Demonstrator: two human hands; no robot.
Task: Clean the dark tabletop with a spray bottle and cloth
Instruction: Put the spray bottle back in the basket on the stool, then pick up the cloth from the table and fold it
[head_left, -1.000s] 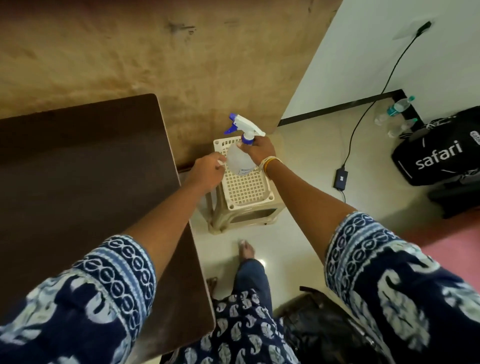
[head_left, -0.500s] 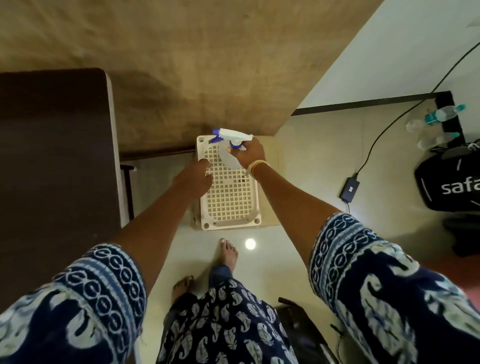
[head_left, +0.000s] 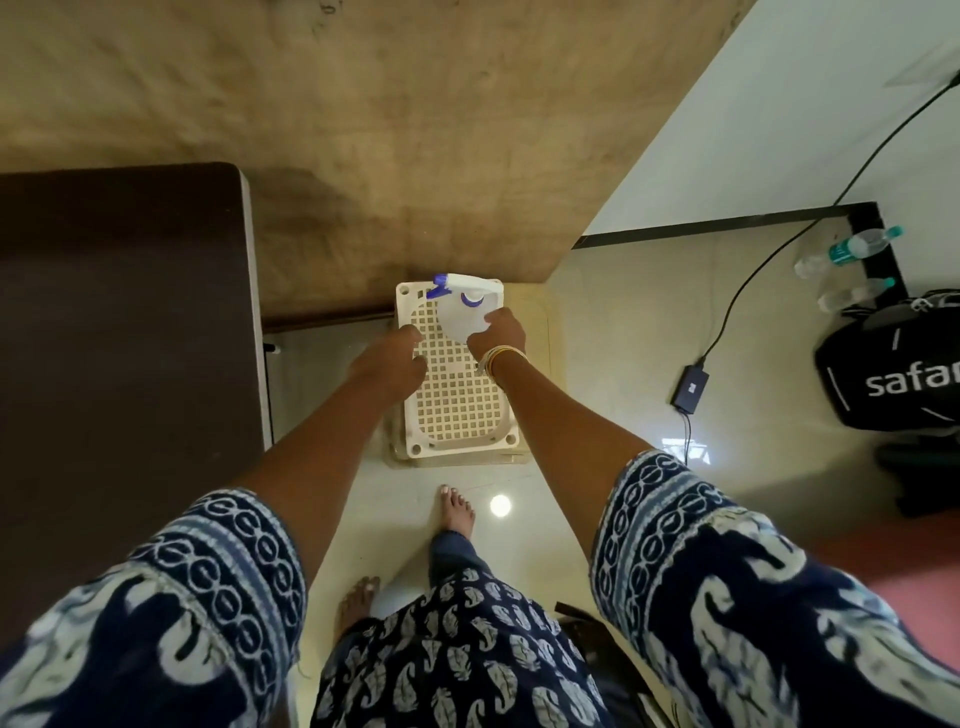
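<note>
My right hand (head_left: 500, 331) grips the translucent white spray bottle with a blue trigger (head_left: 464, 310) over the cream plastic lattice stool (head_left: 457, 400). My left hand (head_left: 388, 358) hovers beside it, fingers curled; I cannot tell whether they hold anything.

The translucent white spray bottle (head_left: 461, 321), with its white head and blue trigger and nozzle pointing left, stands over the far end of a cream lattice-topped plastic stool (head_left: 457, 395), well to the right of the bare, dark brown desk (head_left: 119, 322).
</note>
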